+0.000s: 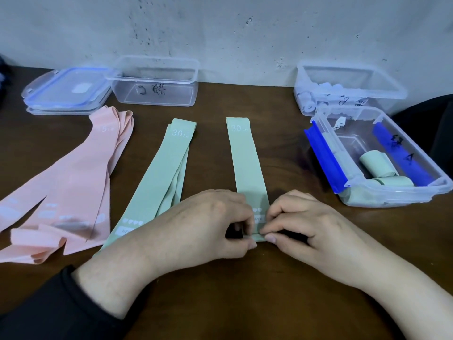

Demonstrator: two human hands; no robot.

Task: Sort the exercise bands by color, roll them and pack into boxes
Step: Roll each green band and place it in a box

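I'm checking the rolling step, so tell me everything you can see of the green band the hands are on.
The green band is a flat, matte, rubbery-looking strip lying straight on the table, running away from the person. White "30 LB" print marks its far end; hearts and a label sit near the near end. The left hand and right hand pinch that near end, where a first small fold shows. It touches no other band.

A dark brown wooden table point(269, 303) stood pushed against a pale wall point(245, 28). The wall was scuffed and speckled with dark marks above the table's far edge, under flat, even light
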